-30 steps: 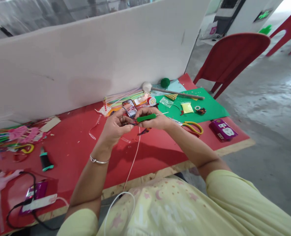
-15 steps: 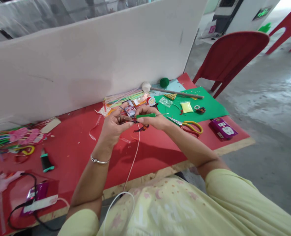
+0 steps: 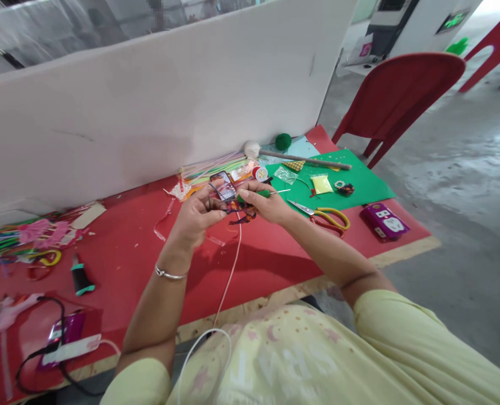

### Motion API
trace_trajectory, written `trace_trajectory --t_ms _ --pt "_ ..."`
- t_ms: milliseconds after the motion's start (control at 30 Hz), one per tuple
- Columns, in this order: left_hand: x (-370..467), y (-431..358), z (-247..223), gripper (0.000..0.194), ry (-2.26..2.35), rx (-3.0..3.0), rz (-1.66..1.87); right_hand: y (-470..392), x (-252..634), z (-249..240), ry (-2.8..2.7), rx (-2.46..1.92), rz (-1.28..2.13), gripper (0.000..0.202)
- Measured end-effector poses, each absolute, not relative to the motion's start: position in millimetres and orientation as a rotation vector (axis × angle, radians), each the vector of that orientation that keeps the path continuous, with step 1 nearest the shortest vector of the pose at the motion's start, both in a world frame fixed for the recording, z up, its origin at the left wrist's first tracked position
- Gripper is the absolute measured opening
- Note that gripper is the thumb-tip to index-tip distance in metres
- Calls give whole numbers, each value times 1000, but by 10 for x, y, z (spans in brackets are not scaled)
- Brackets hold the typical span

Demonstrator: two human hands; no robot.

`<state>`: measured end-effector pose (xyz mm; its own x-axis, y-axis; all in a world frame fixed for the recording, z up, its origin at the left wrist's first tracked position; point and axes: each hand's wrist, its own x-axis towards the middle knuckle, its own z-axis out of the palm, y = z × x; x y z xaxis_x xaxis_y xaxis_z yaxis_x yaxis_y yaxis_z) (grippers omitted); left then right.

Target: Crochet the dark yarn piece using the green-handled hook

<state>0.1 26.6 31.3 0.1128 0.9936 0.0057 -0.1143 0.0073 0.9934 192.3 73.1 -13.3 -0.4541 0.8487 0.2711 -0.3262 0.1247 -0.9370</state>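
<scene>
My left hand (image 3: 194,218) pinches one end of a small dark and orange knitted piece (image 3: 245,216), with a dark strand looped over its fingers. My right hand (image 3: 263,202) is closed around a green-handled hook (image 3: 265,193), whose thin metal shaft points right. The fingertips of both hands are close together at the knitted piece, which hangs a little below them. Just behind the hands lies a phone (image 3: 223,187) with its screen lit. A white cable runs down from there toward my lap.
Scissors (image 3: 324,216), a purple power socket (image 3: 385,221) and a yellow packet (image 3: 321,184) lie to the right. A teal-and-black cutter (image 3: 81,278) and pipe cleaners (image 3: 0,243) are at left. A white partition (image 3: 157,107) stands behind the red table.
My right fingers have shifted on the green handle, and the hook's metal shaft now shows more clearly to the right. My left thumb has drawn slightly back from the right hand.
</scene>
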Motion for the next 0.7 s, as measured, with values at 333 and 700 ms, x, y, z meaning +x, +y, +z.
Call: trace_trajectory --t_ms 333,700 --pt "15 291 234 74 950 1002 1100 644 1904 -137 -1372 -519 1514 37" --pt "21 272 207 81 948 991 1167 655 1919 -135 -1296 -512 1579 37"
